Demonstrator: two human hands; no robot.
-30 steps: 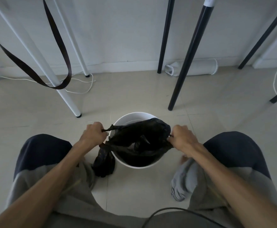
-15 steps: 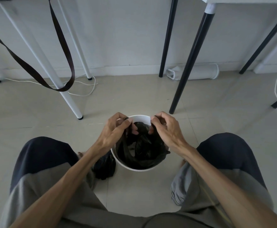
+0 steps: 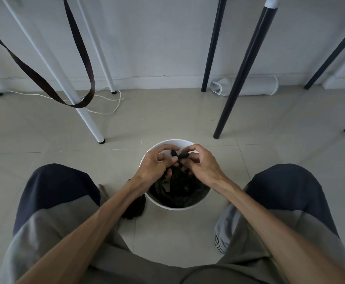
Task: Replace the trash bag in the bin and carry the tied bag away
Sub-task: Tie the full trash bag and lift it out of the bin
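Observation:
A small round white bin point(image 3: 163, 204) stands on the tiled floor between my knees. A black trash bag point(image 3: 177, 191) sits inside it, its top gathered into twisted ends. My left hand point(image 3: 155, 165) and my right hand point(image 3: 200, 162) meet over the bin's far side, each pinching an end of the bag, with the ends crossed between my fingertips. A second bundle of black plastic point(image 3: 133, 208) lies on the floor against the bin's left side, partly hidden by my left forearm.
White table legs point(image 3: 89, 124) stand at the left and black legs point(image 3: 235, 89) at the right. A dark strap point(image 3: 81, 99) hangs in a loop at the left. A white cable point(image 3: 106, 111) and a white cylinder point(image 3: 249, 87) lie by the wall.
My hands were wide apart, stretching the bag's top over the bin. They have come together above the bin and now work the bag's ends against each other.

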